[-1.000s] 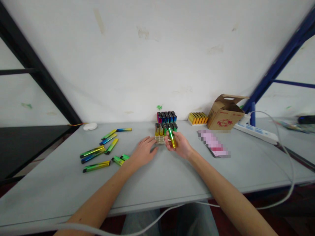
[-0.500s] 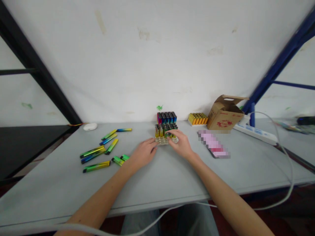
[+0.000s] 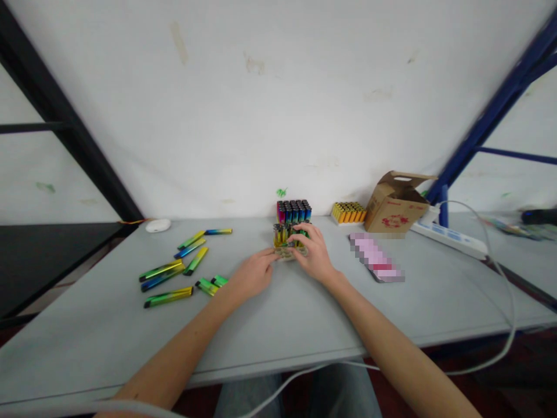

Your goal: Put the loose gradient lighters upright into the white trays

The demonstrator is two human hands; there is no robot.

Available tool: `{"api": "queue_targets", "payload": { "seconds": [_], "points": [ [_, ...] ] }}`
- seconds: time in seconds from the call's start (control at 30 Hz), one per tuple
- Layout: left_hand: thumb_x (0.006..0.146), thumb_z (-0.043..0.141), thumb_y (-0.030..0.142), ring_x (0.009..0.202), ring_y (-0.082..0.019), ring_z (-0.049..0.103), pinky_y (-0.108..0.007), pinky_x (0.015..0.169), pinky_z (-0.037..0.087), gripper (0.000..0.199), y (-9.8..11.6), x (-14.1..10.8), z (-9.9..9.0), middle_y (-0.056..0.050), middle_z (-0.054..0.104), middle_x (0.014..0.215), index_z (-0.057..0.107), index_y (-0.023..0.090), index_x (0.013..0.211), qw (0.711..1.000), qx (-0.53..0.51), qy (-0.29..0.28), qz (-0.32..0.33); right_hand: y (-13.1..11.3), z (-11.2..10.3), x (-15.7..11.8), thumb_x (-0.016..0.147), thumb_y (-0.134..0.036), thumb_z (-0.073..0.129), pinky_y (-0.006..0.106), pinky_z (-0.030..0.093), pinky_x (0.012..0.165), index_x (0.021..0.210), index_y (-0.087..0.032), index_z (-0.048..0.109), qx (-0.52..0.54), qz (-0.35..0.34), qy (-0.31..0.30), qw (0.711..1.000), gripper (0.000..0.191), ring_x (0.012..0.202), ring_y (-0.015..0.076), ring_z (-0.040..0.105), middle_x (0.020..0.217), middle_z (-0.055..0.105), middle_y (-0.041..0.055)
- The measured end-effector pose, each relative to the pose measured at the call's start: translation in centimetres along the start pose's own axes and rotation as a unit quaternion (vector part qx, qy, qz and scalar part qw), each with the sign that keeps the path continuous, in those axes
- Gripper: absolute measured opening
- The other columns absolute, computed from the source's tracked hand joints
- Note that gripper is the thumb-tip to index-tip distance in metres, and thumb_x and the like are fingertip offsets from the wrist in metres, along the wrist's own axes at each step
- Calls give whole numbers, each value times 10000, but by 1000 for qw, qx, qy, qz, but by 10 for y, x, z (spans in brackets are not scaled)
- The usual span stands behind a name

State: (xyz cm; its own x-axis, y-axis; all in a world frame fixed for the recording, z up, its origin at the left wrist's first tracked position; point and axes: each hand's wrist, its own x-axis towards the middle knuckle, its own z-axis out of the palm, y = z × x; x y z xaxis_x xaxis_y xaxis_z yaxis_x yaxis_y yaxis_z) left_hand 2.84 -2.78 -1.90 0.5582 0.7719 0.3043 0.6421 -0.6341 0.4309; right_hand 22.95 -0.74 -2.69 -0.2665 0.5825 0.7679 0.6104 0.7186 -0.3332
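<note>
A pale tray [image 3: 285,253] with round slots sits mid-table, its back rows filled with upright yellow-green lighters [image 3: 281,234]. The fingertips of my left hand [image 3: 253,273] touch the tray's left front edge; its fingers point right and it holds nothing visible. Over the right part of the tray, my right hand [image 3: 314,255] curls its fingers around something small, mostly hidden, among the lighters. Behind stands a block of upright blue and purple lighters [image 3: 294,211]. Several loose green, yellow and blue lighters [image 3: 168,296] lie on the left of the table.
Orange cylinders [image 3: 349,213] in a tray and an open cardboard box [image 3: 397,206] stand at the back right. Nearby are a phone [image 3: 378,258] and a power strip [image 3: 450,239]. A white case [image 3: 158,225] lies back left. A white cable [image 3: 513,313] hangs across the front edge.
My right hand has shifted slightly left and its fingers now reach over the lighters. My left hand has moved little, its fingers now straighter against the tray edge.
</note>
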Motion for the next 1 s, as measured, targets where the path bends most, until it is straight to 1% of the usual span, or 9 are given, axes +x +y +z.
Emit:
{"api": "queue_targets", "payload": {
  "seconds": [0.1,0.23,0.33,0.43,0.57,0.67,0.8,0.9,1.0],
  "points": [
    [741,389,-32,1246,-190,563,-385,1130,382,606,0,0,-2,-20,610,1344,650,232,1220,1000,0,-7,-10,2,0,0,846,-249,632,483,406,1047,980,-224,687,-25,8,7,1000,147,1204,274,500,1199,595,108],
    [716,395,-31,1261,-181,552,-382,1145,361,623,2,1,-4,11,605,1350,657,260,1201,1000,-4,-12,-11,5,-1,0,849,-268,629,504,376,1068,1021,-239,697,-57,17,8,998,188,1249,289,460,1221,583,106],
    [725,404,-18,1244,-183,567,-371,1135,371,588,3,1,-6,2,617,1335,666,249,1179,1000,5,-16,-18,8,-2,0,863,-270,613,508,368,1074,1048,-246,704,-75,18,12,997,208,1273,294,432,1247,572,103],
    [759,419,10,1178,-193,615,-361,1092,416,518,2,1,-6,-13,636,1310,675,245,1144,999,9,-17,-27,9,-1,0,881,-269,595,516,382,1060,1071,-260,707,-88,16,16,996,221,1267,296,436,1251,568,102],
    [851,465,132,1107,-224,653,-364,1038,455,340,-2,2,-4,-40,674,1249,684,230,1092,999,21,-17,-35,8,1,2,899,-258,576,513,397,1048,1082,-268,712,-98,11,23,995,228,1250,295,454,1244,575,102],
    [880,472,178,1061,-236,671,-358,983,485,281,-5,4,-3,-46,700,1196,688,222,1056,999,34,-19,-36,8,3,2,909,-250,561,509,394,1052,1090,-254,710,-100,8,22,995,234,1255,293,450,1246,580,109],
    [896,467,190,1045,-231,677,-343,948,497,274,-6,4,-3,-34,706,1181,678,240,1064,998,48,-21,-42,8,2,3,921,-242,536,512,391,1053,1113,-258,692,-102,9,11,995,247,1263,290,447,1252,580,106],
    [900,471,204,1057,-236,674,-350,954,495,287,-8,4,-2,-46,702,1192,657,243,1114,997,57,-14,-58,7,1,3,929,-234,517,507,388,1058,1115,-232,685,-96,10,2,995,251,1270,288,436,1266,574,123],
    [886,498,223,1037,-245,683,-357,941,507,283,-10,3,-1,-52,720,1150,658,242,1119,996,53,-3,-71,5,1,4,924,-231,529,494,394,1059,1094,-213,695,-102,6,-2,995,238,1266,289,440,1257,574,137]
  ]
}}
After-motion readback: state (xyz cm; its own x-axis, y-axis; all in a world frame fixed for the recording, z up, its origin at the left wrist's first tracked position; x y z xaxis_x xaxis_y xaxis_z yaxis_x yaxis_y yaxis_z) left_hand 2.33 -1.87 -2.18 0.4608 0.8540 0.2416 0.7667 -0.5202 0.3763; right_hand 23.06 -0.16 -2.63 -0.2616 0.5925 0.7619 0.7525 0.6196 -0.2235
